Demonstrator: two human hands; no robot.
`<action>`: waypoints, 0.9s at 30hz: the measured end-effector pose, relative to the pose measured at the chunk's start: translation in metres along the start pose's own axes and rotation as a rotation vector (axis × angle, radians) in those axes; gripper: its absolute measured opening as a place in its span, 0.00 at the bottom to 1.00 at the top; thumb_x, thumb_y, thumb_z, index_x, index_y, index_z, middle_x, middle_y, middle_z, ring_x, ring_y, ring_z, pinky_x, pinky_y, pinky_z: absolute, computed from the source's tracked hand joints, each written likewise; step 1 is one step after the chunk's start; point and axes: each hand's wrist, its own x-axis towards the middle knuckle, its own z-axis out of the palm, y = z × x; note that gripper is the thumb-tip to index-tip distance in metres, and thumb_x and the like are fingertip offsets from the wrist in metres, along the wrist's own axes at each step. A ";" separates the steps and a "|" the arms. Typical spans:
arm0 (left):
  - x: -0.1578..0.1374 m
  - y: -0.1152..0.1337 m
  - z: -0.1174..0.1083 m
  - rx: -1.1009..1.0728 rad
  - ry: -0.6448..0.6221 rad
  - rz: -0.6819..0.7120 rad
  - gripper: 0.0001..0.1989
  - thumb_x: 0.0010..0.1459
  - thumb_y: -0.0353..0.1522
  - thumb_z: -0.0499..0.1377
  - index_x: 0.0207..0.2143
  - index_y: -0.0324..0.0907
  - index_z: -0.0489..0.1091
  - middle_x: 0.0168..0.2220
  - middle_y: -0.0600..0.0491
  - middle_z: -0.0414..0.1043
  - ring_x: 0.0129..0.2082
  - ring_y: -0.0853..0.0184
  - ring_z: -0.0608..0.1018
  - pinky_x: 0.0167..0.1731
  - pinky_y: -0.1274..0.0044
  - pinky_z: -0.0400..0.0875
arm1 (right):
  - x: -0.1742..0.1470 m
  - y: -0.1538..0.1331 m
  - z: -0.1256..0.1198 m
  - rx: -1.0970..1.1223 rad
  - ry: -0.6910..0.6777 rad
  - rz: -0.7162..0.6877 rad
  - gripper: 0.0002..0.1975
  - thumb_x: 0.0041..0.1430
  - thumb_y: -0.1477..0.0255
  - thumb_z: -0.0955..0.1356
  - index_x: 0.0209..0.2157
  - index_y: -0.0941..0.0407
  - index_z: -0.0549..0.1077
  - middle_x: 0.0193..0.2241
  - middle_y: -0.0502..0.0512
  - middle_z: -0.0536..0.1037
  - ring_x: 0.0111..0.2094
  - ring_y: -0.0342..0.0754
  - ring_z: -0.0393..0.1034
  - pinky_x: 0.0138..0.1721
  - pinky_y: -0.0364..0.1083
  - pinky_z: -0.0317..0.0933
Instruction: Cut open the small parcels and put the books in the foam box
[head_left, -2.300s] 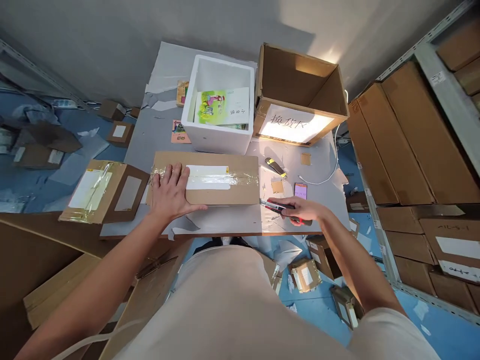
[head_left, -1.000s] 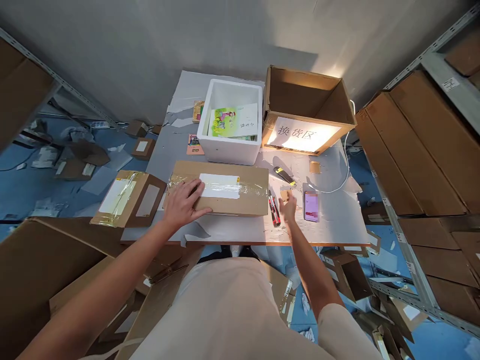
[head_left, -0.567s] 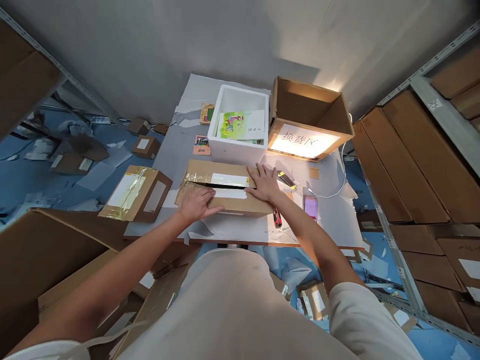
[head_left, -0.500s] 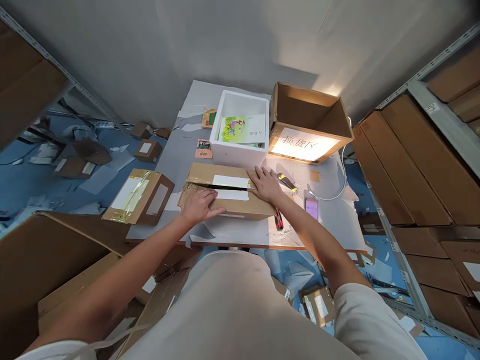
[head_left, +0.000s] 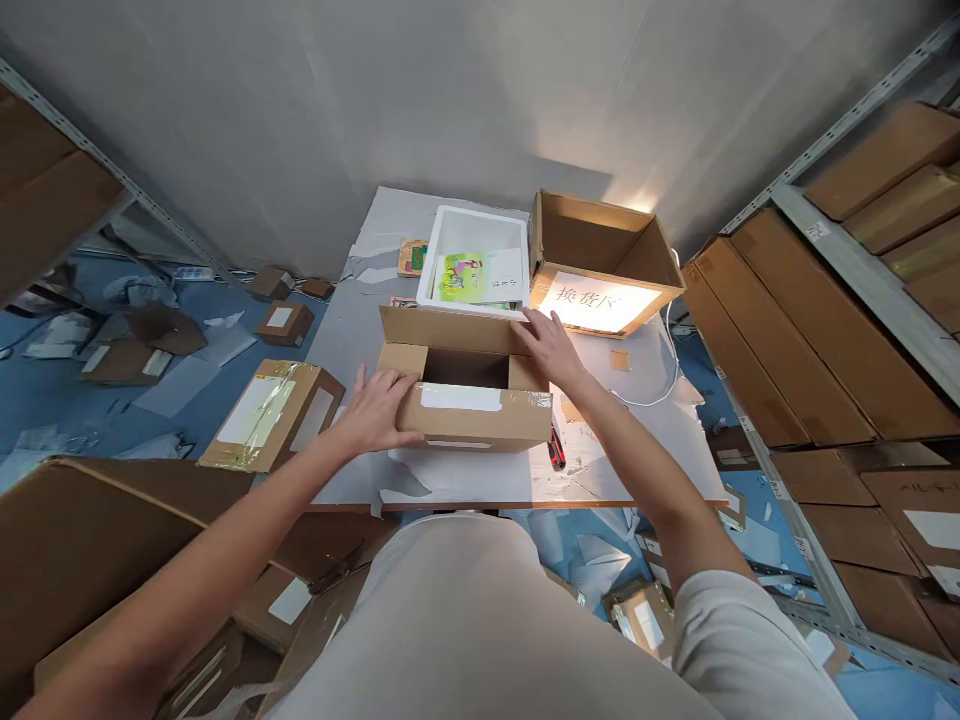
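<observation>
The long brown cardboard box, at six o'clock on the flat grey surface, now gapes — inside reachable — left hand touching at nine, right hand at two, both loosely open.

Open brown cardboard box, between left hand and right hand: interior shadowed, contents indistinguishable. White foam box, beyond both hands: lower front hidden by raised brown flap. Orange-pink paper booklet, beyond left hand: mostly covered, title illegible. Red-and-black utility knife, bodyward of right hand: far end obscured. Large brown carton, lower left of left hand: cut by frame edge.
</observation>
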 end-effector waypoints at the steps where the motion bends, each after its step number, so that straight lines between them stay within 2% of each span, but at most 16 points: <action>1: -0.001 -0.002 -0.007 0.027 0.015 0.046 0.34 0.46 0.50 0.61 0.52 0.42 0.65 0.47 0.42 0.70 0.49 0.48 0.71 0.59 0.46 0.41 | -0.005 -0.001 -0.002 -0.010 -0.027 -0.067 0.27 0.64 0.76 0.60 0.64 0.51 0.55 0.67 0.61 0.51 0.68 0.57 0.41 0.64 0.66 0.33; 3: -0.009 -0.001 -0.017 0.071 0.082 0.117 0.15 0.55 0.42 0.57 0.42 0.44 0.70 0.37 0.47 0.73 0.42 0.56 0.75 0.60 0.49 0.44 | -0.013 -0.001 -0.007 -0.020 -0.068 -0.128 0.27 0.64 0.78 0.59 0.63 0.53 0.56 0.68 0.62 0.48 0.68 0.57 0.40 0.64 0.67 0.31; 4: -0.015 0.002 -0.020 0.084 0.114 0.153 0.09 0.58 0.37 0.54 0.37 0.45 0.71 0.33 0.50 0.73 0.38 0.60 0.76 0.60 0.53 0.49 | -0.016 0.000 -0.009 -0.017 -0.088 -0.135 0.26 0.63 0.78 0.59 0.63 0.54 0.57 0.68 0.63 0.47 0.68 0.58 0.40 0.64 0.67 0.31; 6: -0.032 0.009 -0.017 0.090 0.159 0.232 0.12 0.61 0.29 0.49 0.31 0.46 0.71 0.30 0.52 0.74 0.34 0.64 0.76 0.56 0.62 0.60 | -0.020 0.001 -0.013 0.005 -0.140 -0.138 0.25 0.64 0.75 0.59 0.62 0.56 0.59 0.68 0.64 0.47 0.68 0.60 0.40 0.63 0.68 0.31; 9: -0.062 0.018 0.000 0.043 0.162 0.328 0.15 0.60 0.26 0.47 0.30 0.46 0.71 0.40 0.50 0.76 0.42 0.65 0.77 0.48 0.70 0.68 | -0.024 -0.004 -0.017 0.078 -0.251 -0.134 0.27 0.66 0.62 0.59 0.63 0.54 0.58 0.68 0.65 0.44 0.68 0.65 0.38 0.61 0.72 0.37; 11: -0.077 0.021 0.013 -0.018 0.130 0.350 0.14 0.60 0.27 0.47 0.30 0.45 0.71 0.46 0.47 0.75 0.51 0.62 0.74 0.51 0.68 0.66 | -0.026 -0.014 -0.019 0.126 -0.343 -0.097 0.36 0.60 0.50 0.62 0.65 0.52 0.56 0.69 0.65 0.38 0.67 0.72 0.34 0.57 0.75 0.42; 13: -0.084 0.023 0.020 -0.077 0.062 0.352 0.10 0.60 0.34 0.51 0.32 0.43 0.71 0.49 0.43 0.73 0.56 0.56 0.69 0.56 0.60 0.61 | -0.026 -0.025 -0.020 0.140 -0.429 -0.047 0.45 0.51 0.44 0.66 0.65 0.52 0.56 0.69 0.65 0.34 0.66 0.76 0.31 0.54 0.77 0.46; 15: -0.080 0.028 0.019 -0.121 -0.015 0.293 0.15 0.58 0.43 0.53 0.38 0.42 0.71 0.50 0.41 0.70 0.56 0.52 0.68 0.56 0.57 0.59 | -0.026 -0.034 -0.021 0.129 -0.476 -0.019 0.45 0.48 0.46 0.69 0.63 0.54 0.60 0.69 0.66 0.33 0.66 0.77 0.30 0.53 0.77 0.48; 16: -0.074 0.030 0.015 -0.134 -0.051 0.221 0.19 0.59 0.45 0.51 0.43 0.43 0.71 0.50 0.41 0.70 0.54 0.53 0.69 0.54 0.57 0.61 | -0.026 -0.037 -0.021 0.127 -0.482 -0.014 0.43 0.48 0.47 0.70 0.61 0.55 0.61 0.69 0.66 0.35 0.66 0.77 0.30 0.52 0.77 0.49; 19: -0.050 0.035 0.003 -0.109 -0.153 0.003 0.23 0.63 0.43 0.45 0.54 0.45 0.68 0.48 0.42 0.70 0.47 0.55 0.72 0.45 0.62 0.67 | -0.024 -0.040 -0.022 0.146 -0.467 -0.008 0.38 0.50 0.51 0.70 0.59 0.56 0.63 0.68 0.67 0.40 0.66 0.76 0.34 0.51 0.76 0.53; 22: -0.031 0.034 -0.006 0.019 -0.196 0.059 0.24 0.61 0.44 0.48 0.53 0.44 0.70 0.59 0.40 0.62 0.54 0.49 0.68 0.49 0.57 0.61 | -0.025 -0.037 -0.024 0.183 -0.447 -0.006 0.37 0.51 0.50 0.69 0.57 0.57 0.63 0.67 0.69 0.42 0.66 0.75 0.36 0.50 0.74 0.56; 25: -0.027 0.032 -0.012 0.134 -0.119 0.140 0.27 0.57 0.50 0.51 0.49 0.44 0.74 0.67 0.43 0.49 0.63 0.43 0.57 0.58 0.51 0.46 | -0.027 -0.034 -0.024 0.199 -0.435 -0.018 0.38 0.51 0.48 0.68 0.57 0.57 0.62 0.67 0.70 0.43 0.66 0.75 0.37 0.50 0.73 0.57; 27: -0.029 0.035 -0.017 0.171 -0.062 0.141 0.33 0.55 0.55 0.51 0.51 0.42 0.73 0.67 0.42 0.48 0.65 0.43 0.51 0.60 0.52 0.37 | -0.028 -0.033 -0.022 0.194 -0.429 -0.023 0.39 0.50 0.48 0.69 0.57 0.57 0.63 0.67 0.70 0.44 0.65 0.75 0.38 0.50 0.73 0.58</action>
